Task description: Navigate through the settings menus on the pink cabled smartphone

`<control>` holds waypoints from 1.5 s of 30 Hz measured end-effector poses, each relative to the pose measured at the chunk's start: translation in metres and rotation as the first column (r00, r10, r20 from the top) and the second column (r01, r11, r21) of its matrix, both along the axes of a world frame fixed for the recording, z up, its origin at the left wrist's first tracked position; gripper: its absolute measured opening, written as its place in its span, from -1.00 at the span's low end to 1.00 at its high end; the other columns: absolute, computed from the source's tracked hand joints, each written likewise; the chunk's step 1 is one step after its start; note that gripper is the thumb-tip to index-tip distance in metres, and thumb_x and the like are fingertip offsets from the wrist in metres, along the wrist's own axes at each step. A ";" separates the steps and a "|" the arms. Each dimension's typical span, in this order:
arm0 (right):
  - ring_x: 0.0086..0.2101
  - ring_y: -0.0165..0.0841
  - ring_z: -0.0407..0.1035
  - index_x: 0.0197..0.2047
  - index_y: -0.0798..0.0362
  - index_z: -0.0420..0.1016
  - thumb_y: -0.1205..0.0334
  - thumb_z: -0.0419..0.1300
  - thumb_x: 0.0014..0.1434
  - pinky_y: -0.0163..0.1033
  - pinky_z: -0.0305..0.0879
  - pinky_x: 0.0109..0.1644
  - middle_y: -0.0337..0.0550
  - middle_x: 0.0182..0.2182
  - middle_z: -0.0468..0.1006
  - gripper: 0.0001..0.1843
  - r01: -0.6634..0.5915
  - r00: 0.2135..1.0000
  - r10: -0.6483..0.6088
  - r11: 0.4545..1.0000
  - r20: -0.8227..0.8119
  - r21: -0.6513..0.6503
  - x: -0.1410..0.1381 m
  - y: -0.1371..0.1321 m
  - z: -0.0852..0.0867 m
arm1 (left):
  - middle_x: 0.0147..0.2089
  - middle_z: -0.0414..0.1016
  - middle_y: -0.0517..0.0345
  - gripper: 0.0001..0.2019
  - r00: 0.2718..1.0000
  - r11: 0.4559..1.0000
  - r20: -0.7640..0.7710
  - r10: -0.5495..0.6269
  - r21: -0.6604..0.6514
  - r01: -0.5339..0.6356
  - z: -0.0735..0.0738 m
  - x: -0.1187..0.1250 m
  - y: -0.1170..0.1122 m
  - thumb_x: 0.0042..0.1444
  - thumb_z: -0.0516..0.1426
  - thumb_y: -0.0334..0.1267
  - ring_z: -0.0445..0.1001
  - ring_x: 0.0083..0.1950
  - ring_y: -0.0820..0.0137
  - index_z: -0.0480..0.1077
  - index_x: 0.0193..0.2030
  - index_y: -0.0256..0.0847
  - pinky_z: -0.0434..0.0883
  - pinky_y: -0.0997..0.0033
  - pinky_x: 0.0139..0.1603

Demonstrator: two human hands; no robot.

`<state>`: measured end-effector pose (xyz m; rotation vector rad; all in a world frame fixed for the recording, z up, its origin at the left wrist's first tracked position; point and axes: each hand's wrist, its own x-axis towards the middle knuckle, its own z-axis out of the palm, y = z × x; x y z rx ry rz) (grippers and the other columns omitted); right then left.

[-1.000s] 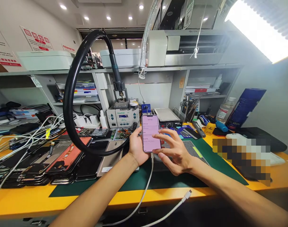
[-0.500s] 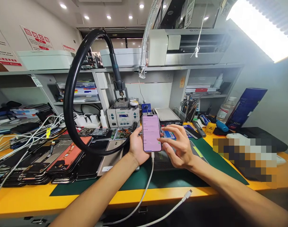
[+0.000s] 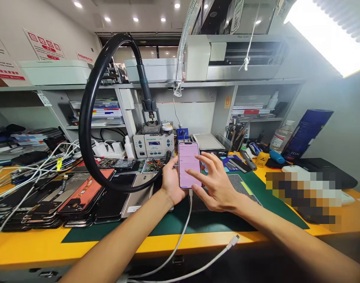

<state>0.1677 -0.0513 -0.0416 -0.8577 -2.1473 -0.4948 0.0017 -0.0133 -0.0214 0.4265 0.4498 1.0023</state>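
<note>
My left hand [image 3: 170, 181] grips a phone [image 3: 188, 162] upright above the bench, its lit screen showing a pale pink list. A white cable [image 3: 180, 239] is plugged into the phone's bottom end and hangs down past the bench edge. My right hand [image 3: 215, 184] is open with fingers spread. Its index finger lies across the lower part of the screen. Below both hands lies a green mat [image 3: 174, 226] on the yellow bench top [image 3: 35, 247].
A thick black hose [image 3: 87, 110] loops up to a rework station [image 3: 153, 143] behind the phone. Stacked phones and screens [image 3: 67, 200] and a cable tangle [image 3: 23, 171] fill the left. A metal grille [image 3: 241, 186], tools, bottles [image 3: 281, 137] and a blurred patch lie right. A loose cable end [image 3: 231, 241] hangs in front.
My right hand went from the screen out to the phone's right side, then came back over the screen. The phone stays held in my left hand.
</note>
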 end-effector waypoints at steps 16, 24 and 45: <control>0.13 -0.02 0.34 -0.18 -0.05 0.73 0.31 0.12 0.31 0.24 0.35 0.18 0.02 0.06 0.56 -0.69 -0.016 0.959 0.033 0.998 -0.282 0.061 0.013 0.002 0.011 | -0.06 0.63 -0.32 -0.44 0.992 0.991 0.003 -0.127 0.046 0.127 -0.001 -0.004 0.000 0.37 -0.06 0.03 0.64 -0.11 -0.04 0.53 0.11 -0.40 0.53 -0.11 -0.02; 0.22 -0.01 0.24 -0.10 -0.09 0.74 0.25 0.07 0.35 0.25 0.30 0.25 -0.01 0.21 0.46 -0.63 -0.090 0.983 0.082 0.995 -0.164 -0.044 0.012 0.000 0.009 | -0.05 0.64 -0.31 -0.42 0.993 0.991 0.010 -0.119 0.056 0.118 -0.004 -0.003 0.003 0.36 -0.05 0.03 0.63 -0.07 -0.04 0.51 0.17 -0.42 0.52 -0.03 -0.01; 0.33 0.06 0.10 0.32 -0.06 0.44 0.15 -0.06 0.45 0.35 0.15 0.35 0.12 0.32 0.20 -0.53 0.160 0.974 -0.180 0.976 -0.137 -0.147 0.015 0.017 0.003 | -0.07 0.65 -0.27 -0.44 0.987 0.986 0.019 -0.158 0.049 0.157 -0.008 -0.003 0.003 0.35 -0.03 0.06 0.64 -0.10 -0.03 0.54 0.14 -0.36 0.52 -0.05 -0.01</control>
